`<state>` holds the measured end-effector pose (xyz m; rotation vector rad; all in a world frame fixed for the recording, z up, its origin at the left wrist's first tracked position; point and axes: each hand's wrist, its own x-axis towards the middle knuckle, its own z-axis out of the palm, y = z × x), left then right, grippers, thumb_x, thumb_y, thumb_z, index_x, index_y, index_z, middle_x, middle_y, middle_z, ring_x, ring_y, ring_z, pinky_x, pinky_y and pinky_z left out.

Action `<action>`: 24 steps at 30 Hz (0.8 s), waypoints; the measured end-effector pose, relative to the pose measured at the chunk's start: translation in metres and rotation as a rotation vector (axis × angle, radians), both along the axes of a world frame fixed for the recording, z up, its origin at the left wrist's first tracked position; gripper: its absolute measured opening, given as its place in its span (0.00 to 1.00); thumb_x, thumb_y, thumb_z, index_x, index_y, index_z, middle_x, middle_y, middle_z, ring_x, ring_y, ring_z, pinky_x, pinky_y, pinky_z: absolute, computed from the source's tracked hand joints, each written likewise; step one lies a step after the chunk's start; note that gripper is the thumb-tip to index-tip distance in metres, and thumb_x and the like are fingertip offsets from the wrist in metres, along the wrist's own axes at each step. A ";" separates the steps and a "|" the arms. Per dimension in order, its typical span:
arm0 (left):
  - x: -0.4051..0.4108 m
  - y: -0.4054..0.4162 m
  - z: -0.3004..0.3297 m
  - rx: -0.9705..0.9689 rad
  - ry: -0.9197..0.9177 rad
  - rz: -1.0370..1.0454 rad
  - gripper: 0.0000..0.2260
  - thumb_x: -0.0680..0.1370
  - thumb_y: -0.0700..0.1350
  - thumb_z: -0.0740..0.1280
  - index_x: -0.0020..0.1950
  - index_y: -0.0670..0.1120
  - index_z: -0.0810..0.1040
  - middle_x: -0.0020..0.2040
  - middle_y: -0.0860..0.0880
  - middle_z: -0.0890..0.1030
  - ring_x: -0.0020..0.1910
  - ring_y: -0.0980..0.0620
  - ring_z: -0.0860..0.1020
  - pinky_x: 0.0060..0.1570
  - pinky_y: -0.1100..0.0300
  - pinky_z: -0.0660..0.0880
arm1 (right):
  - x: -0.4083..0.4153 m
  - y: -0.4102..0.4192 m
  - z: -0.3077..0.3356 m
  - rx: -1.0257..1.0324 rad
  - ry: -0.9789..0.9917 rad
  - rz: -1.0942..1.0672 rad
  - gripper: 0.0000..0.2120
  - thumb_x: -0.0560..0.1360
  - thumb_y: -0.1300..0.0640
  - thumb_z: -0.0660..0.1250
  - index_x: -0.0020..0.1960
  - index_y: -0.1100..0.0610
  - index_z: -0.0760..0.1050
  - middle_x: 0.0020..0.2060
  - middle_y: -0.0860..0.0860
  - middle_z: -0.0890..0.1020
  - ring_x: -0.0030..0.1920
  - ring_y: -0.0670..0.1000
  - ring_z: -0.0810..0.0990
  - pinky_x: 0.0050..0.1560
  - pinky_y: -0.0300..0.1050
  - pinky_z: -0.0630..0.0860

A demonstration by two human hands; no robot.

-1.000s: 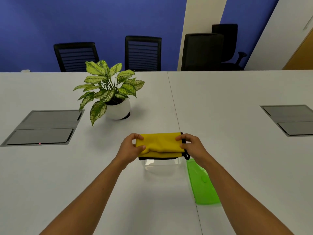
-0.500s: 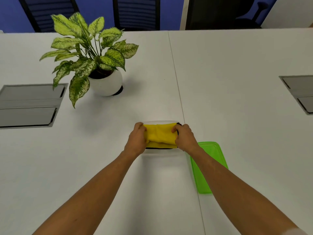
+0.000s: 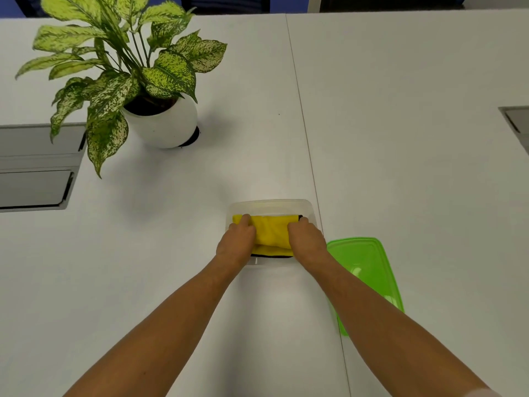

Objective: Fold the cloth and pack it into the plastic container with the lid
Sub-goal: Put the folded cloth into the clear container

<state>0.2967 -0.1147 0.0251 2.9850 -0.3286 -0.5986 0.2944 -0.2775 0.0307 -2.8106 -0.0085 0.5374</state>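
Both hands, left hand [image 3: 236, 244] and right hand [image 3: 306, 239], press the folded cloth [image 3: 272, 230] into the container [image 3: 272, 204], fingers curled over its ends. Push evenly; the lid [image 3: 363, 262] waits just right of the right hand.

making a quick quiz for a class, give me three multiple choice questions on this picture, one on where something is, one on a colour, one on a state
1. Where is the lid?
A. On the table, right of the container
B. Pressed onto the container
C. Under the potted plant

2. What colour is the cloth?
A. Blue with white trim
B. Yellow with a dark edge
C. Plain green

3. What state is the cloth in?
A. Spread flat on the table
B. Hanging from one hand
C. Folded, inside the container under both hands

Answers:
1. A, the green lid lies flat beside the container, which stands open.
2. B, yellow fabric shows between the hands, with a black border at the near edge.
3. C, the left hand and right hand press on the folded bundle within the clear walls.
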 end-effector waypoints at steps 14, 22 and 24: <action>-0.014 0.022 0.000 -0.271 -0.371 -0.027 0.17 0.66 0.34 0.74 0.54 0.37 0.81 0.60 0.35 0.78 0.61 0.33 0.73 0.62 0.43 0.69 | -0.017 -0.017 0.015 0.136 -0.356 -0.125 0.17 0.73 0.64 0.63 0.62 0.61 0.74 0.58 0.60 0.76 0.58 0.61 0.72 0.49 0.54 0.74; -0.053 0.033 0.005 -0.825 -0.146 0.671 0.18 0.81 0.38 0.59 0.72 0.42 0.68 0.70 0.40 0.72 0.64 0.41 0.75 0.66 0.46 0.71 | -0.094 -0.106 -0.013 0.100 -0.258 -0.761 0.33 0.70 0.52 0.72 0.70 0.60 0.64 0.63 0.63 0.73 0.64 0.65 0.68 0.61 0.60 0.68; -0.058 0.035 0.005 -0.850 -0.097 0.692 0.19 0.81 0.38 0.60 0.73 0.44 0.68 0.69 0.41 0.74 0.63 0.40 0.75 0.65 0.43 0.72 | -0.113 -0.124 -0.022 0.019 -0.096 -0.827 0.39 0.68 0.47 0.74 0.71 0.59 0.60 0.67 0.64 0.69 0.66 0.66 0.66 0.62 0.63 0.66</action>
